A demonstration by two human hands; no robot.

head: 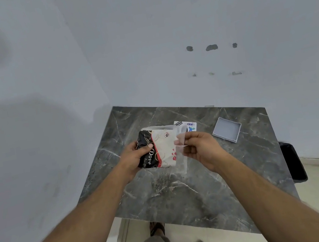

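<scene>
A folded cloth (160,149) printed in black, red and cream with the word "Dove" sits partly inside a clear plastic sleeve (181,155), held above the grey marble table (188,192). My left hand (134,158) grips the black end of the cloth, thumb on top. My right hand (198,148) pinches the open edge of the clear sleeve on the right side.
A shallow grey square tray (227,129) lies on the table to the right. A white printed card (187,125) lies behind the cloth. White walls stand behind and to the left. A black bin (292,161) sits by the table's right edge. My feet show below.
</scene>
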